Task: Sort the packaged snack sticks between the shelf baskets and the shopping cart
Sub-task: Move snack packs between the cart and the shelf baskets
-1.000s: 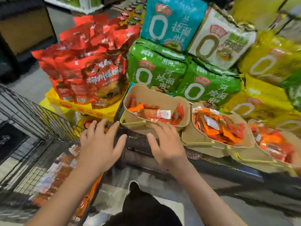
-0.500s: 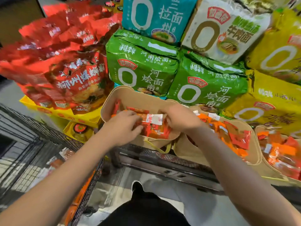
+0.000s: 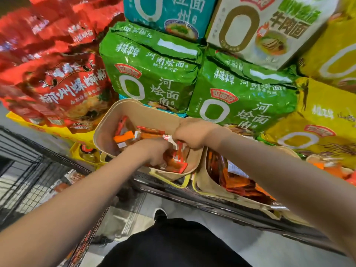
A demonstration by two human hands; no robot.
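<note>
Both hands are down in the left basket (image 3: 107, 120) on the shelf (image 3: 221, 203). The left hand (image 3: 154, 151) curls its fingers around a bunch of snack sticks (image 3: 173, 162) at the basket's six o'clock side. The right hand (image 3: 189, 134) bends at the wrist over the three o'clock rim, fingers curled down into the same pile; what exactly it pinches I cannot tell. More sticks lie loose at nine o'clock in the basket, others fill the next basket (image 3: 208, 182) to the right, and a few sit in the cart (image 3: 28, 180) at eight o'clock.

The sticks look light, thin and bendy, in slick wrappers that likely slide over each other. Gathering several across their middles should hold better than grasping the ends.
</note>
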